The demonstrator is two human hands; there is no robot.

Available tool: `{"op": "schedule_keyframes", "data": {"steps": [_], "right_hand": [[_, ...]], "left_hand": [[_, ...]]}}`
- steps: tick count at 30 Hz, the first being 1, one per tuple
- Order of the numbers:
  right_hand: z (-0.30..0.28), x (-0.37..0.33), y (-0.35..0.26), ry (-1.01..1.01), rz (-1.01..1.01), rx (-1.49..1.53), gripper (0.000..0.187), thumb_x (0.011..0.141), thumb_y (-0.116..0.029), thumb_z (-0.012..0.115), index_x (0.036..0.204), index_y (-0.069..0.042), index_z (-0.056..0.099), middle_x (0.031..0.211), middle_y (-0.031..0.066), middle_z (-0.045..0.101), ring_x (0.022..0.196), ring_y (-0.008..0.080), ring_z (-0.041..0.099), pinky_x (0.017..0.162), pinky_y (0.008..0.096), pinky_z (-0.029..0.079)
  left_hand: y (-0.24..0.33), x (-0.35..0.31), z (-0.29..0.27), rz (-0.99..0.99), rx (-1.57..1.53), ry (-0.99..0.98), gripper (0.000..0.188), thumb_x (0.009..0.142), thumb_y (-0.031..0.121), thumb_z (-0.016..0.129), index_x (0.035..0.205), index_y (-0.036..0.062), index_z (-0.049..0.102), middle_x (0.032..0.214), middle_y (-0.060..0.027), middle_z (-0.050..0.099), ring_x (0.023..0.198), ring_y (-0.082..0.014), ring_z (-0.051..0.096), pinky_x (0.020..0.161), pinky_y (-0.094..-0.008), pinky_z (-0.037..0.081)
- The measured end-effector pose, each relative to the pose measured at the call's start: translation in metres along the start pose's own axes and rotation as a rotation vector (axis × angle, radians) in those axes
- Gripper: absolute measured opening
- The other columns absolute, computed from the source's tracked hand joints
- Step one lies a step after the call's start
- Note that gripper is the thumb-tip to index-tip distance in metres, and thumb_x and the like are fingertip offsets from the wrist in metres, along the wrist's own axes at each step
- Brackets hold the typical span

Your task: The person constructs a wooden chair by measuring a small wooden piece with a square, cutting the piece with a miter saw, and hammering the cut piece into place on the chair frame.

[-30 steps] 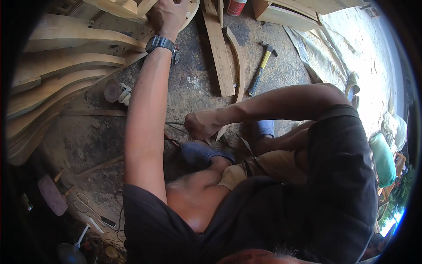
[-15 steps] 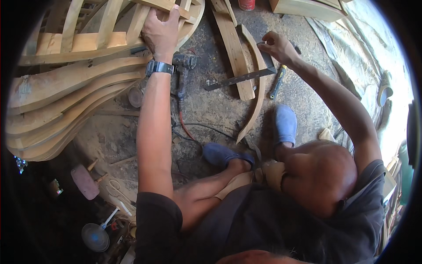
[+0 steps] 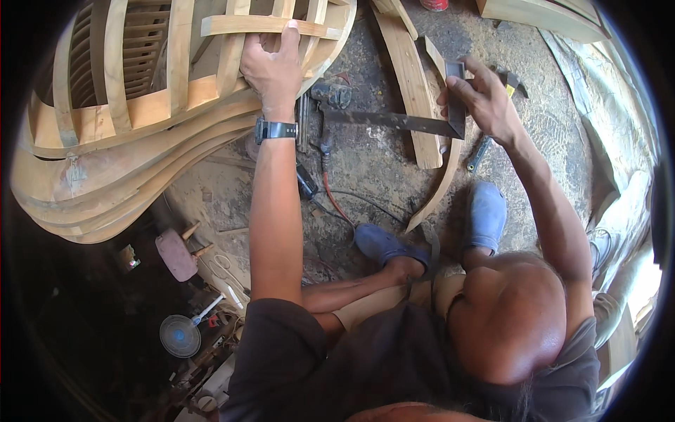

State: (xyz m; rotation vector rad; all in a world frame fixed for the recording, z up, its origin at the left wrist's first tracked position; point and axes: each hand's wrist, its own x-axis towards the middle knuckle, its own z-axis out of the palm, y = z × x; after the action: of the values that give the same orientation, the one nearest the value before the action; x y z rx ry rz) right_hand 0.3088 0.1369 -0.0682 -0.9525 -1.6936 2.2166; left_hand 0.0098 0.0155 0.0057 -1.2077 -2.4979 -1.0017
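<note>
A: What's the left hand doing?
B: It's gripping a wooden frame, fingers curled over a cross slat. A watch sits on that wrist.

A: And the right hand?
B: It's closed on a steel square, pinching the short leg by the corner. The long blade runs from that hand toward the left wrist, held above the ground.

A: What lies under it?
B: A power tool with a cord just under the blade's far end, planks below the right hand, and a hammer beside its wrist.
</note>
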Motion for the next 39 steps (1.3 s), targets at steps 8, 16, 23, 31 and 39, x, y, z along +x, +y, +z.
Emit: {"op": "schedule_keyframes", "data": {"steps": [8,16,23,31,39], "right_hand": [[0.006,-0.009,-0.068,0.146,-0.219,0.106,0.025,0.109,-0.024,0.054,0.119,-0.002,0.056,0.084,0.0114,0.075,0.073,0.0179,0.074,0.068,0.0297,0.061],[0.017,0.008,-0.071,0.196,-0.278,0.29,0.025,0.11,-0.021,0.051,0.123,0.0,0.054,0.089,0.0122,0.074,0.078,0.0184,0.074,0.066,0.0308,0.061],[0.046,0.053,-0.069,0.071,-0.33,0.368,0.027,0.111,-0.024,0.05,0.122,0.0,0.05,0.091,0.0118,0.073,0.08,0.0191,0.074,0.073,0.033,0.062],[0.074,0.097,-0.074,0.017,-0.352,0.285,0.023,0.111,-0.026,0.049,0.115,-0.003,0.048,0.099,0.0129,0.074,0.088,0.0197,0.074,0.075,0.0325,0.062],[0.091,0.122,-0.074,0.324,-0.422,-0.121,0.03,0.1,-0.028,0.063,0.102,0.001,0.057,0.084,0.0156,0.062,0.079,0.0275,0.062,0.073,0.0425,0.049]], "left_hand": [[0.007,-0.003,-0.005,-0.033,-0.016,0.006,0.042,0.089,0.032,0.078,0.115,-0.0008,0.073,0.107,-0.0161,0.076,0.103,-0.0288,0.071,0.094,-0.0413,0.052],[0.009,-0.003,-0.003,-0.056,-0.021,0.003,0.044,0.09,0.032,0.077,0.117,-0.0015,0.072,0.108,-0.0183,0.075,0.103,-0.031,0.071,0.093,-0.0426,0.052],[0.011,-0.004,-0.002,-0.06,-0.002,0.024,0.043,0.09,0.031,0.077,0.117,-0.0015,0.072,0.108,-0.0197,0.075,0.103,-0.033,0.071,0.094,-0.0432,0.052],[0.014,-0.004,-0.001,-0.061,0.001,0.042,0.043,0.091,0.031,0.075,0.118,-0.0021,0.071,0.112,-0.0217,0.073,0.109,-0.0358,0.068,0.099,-0.0446,0.049],[0.016,0.002,-0.012,-0.033,0.111,-0.069,0.045,0.093,0.035,0.07,0.116,-0.0039,0.068,0.117,-0.0256,0.07,0.112,-0.0434,0.064,0.102,-0.0476,0.046]]}}
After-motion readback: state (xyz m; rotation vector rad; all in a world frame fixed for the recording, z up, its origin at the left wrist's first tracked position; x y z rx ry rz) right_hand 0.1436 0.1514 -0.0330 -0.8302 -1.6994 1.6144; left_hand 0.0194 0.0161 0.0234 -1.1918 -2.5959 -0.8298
